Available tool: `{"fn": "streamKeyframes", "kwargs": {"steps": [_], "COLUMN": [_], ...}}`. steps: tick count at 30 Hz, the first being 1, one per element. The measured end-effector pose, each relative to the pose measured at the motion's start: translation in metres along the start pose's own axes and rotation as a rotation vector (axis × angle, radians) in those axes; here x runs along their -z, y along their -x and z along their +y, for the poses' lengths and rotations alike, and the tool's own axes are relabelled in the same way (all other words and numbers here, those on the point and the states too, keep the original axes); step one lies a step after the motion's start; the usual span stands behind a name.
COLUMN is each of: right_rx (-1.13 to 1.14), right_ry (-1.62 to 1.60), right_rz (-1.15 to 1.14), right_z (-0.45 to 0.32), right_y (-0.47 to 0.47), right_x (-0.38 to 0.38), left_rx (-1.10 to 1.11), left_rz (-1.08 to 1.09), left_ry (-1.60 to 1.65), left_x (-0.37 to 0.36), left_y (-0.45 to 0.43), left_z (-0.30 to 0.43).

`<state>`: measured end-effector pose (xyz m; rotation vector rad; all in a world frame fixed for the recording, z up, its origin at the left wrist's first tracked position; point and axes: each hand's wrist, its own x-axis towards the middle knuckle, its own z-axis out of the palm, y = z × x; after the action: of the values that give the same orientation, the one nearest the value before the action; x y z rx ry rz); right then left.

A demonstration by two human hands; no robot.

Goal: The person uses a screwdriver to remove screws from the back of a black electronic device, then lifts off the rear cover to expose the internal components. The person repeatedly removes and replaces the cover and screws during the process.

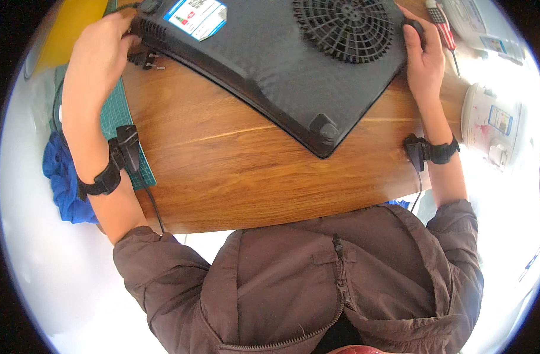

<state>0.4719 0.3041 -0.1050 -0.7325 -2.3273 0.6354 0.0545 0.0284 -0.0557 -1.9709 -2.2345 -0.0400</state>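
Note:
A black plastic appliance (pixel 270 57), perhaps an induction cooker, shows its underside, with a round fan grille (pixel 347 26), rubber feet and a label bearing writing. It is tilted over the wooden table. My left hand (pixel 104 46) holds its left corner, near a power cord. My right hand (pixel 422 53) grips the right edge at a black foot. Behind the left corner, a black plug (pixel 148 59) with metal prongs lies on the table (pixel 234 177). Both my wrists wear black straps with small cabled devices.
A green cutting mat (pixel 119 110), a blue cloth (pixel 66 181) and a yellow object (pixel 71 31) are at the left. At the right lie a screwdriver with a red-and-white striped handle (pixel 444 26) and a white labelled container (pixel 489 124), with another translucent container above it.

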Motion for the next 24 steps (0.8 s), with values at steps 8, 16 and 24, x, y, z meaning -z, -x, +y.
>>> {"fn": "streamKeyframes", "kwargs": {"steps": [8, 16, 24], "right_rx": [-0.035, -0.015, -0.063], "right_ry": [0.053, -0.027, -0.716], "right_rz": [0.022, -0.109, -0.256], "right_z": [-0.034, -0.006, 0.033], "right_y": [-0.004, -0.006, -0.013], "right_x": [0.008, 0.015, 0.03], "left_rx": [0.252, 0.393, 0.418], "left_rz": [-0.244, -0.356, -0.53], "left_ry": [0.223, 0.267, 0.372], "left_x": [0.023, 0.031, 0.039], "left_y": [-0.004, -0.012, -0.032], "left_z": [0.021, 0.015, 0.023]}}
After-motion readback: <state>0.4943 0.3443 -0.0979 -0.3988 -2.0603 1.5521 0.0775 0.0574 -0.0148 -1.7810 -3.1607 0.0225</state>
